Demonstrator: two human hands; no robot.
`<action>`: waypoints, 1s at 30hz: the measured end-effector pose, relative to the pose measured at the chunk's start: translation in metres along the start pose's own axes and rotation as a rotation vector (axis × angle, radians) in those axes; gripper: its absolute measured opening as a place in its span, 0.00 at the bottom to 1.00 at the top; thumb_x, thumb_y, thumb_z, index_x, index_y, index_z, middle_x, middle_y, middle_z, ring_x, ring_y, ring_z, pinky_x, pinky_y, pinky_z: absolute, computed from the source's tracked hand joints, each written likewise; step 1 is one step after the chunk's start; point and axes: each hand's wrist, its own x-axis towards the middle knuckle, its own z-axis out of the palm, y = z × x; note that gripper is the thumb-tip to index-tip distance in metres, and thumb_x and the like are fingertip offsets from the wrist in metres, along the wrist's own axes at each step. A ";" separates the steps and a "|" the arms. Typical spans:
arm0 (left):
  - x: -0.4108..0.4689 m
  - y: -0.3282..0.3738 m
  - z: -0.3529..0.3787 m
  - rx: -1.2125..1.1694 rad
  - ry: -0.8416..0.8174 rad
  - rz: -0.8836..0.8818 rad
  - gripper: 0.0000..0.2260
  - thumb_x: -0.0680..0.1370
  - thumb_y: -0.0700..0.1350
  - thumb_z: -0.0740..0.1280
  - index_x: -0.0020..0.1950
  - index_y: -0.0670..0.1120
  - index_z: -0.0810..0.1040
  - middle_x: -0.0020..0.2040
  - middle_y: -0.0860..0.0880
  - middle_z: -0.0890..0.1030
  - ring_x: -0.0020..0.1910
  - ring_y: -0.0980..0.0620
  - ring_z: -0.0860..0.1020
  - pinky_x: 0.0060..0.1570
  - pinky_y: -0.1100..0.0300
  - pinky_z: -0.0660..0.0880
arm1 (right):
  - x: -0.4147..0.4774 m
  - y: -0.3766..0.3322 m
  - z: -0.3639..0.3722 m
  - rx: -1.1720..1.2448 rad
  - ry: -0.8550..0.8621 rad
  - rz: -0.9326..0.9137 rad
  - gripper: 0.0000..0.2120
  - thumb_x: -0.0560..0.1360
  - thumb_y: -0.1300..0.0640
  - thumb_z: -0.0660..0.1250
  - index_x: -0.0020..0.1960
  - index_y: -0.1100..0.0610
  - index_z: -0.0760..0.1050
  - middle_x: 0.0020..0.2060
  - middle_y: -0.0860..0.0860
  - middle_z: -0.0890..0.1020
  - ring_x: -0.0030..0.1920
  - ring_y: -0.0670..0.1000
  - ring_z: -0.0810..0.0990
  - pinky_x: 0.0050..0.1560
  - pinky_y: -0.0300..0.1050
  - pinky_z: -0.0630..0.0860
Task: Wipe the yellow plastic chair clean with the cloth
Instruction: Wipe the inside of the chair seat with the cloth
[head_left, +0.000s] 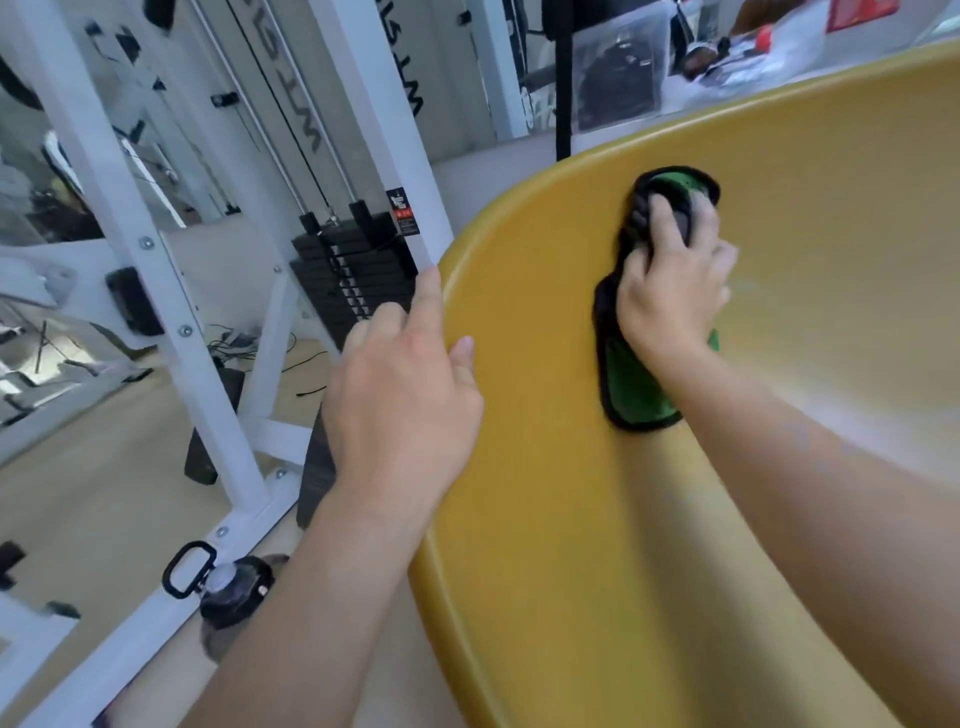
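The yellow plastic chair (561, 519) fills the right half of the head view, its curved inner shell facing me. A green cloth with a black border (636, 387) lies flat against the shell. My right hand (672, 283) presses down on the cloth's upper part, fingers curled over its bunched black end. My left hand (405, 395) rests on the chair's left rim, thumb on the inner side and fingers wrapped over the outer edge.
A white cable machine frame (171, 322) with a black weight stack (353, 270) stands close on the left. A dark water bottle with a loop handle (234, 592) sits on the floor by the frame's base. Cluttered shelves lie behind the chair.
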 end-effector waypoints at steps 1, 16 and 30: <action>0.000 0.000 0.000 0.035 0.007 -0.005 0.26 0.80 0.54 0.55 0.77 0.52 0.52 0.55 0.46 0.74 0.55 0.45 0.71 0.46 0.51 0.69 | -0.027 -0.019 0.001 0.008 -0.024 0.015 0.22 0.79 0.50 0.55 0.73 0.44 0.64 0.76 0.50 0.59 0.65 0.62 0.66 0.60 0.58 0.69; 0.014 0.014 -0.003 0.128 -0.072 -0.031 0.26 0.76 0.47 0.60 0.72 0.44 0.60 0.63 0.41 0.71 0.62 0.41 0.68 0.58 0.47 0.68 | -0.092 -0.025 0.005 0.081 -0.111 -0.312 0.23 0.76 0.48 0.56 0.71 0.45 0.68 0.71 0.51 0.68 0.57 0.61 0.72 0.50 0.55 0.73; 0.007 0.053 0.053 0.291 -0.359 0.372 0.23 0.76 0.49 0.56 0.73 0.58 0.64 0.78 0.48 0.54 0.77 0.46 0.46 0.74 0.44 0.40 | -0.131 0.030 -0.019 0.000 -0.438 -0.257 0.23 0.75 0.48 0.59 0.69 0.46 0.68 0.69 0.52 0.66 0.61 0.61 0.69 0.61 0.51 0.68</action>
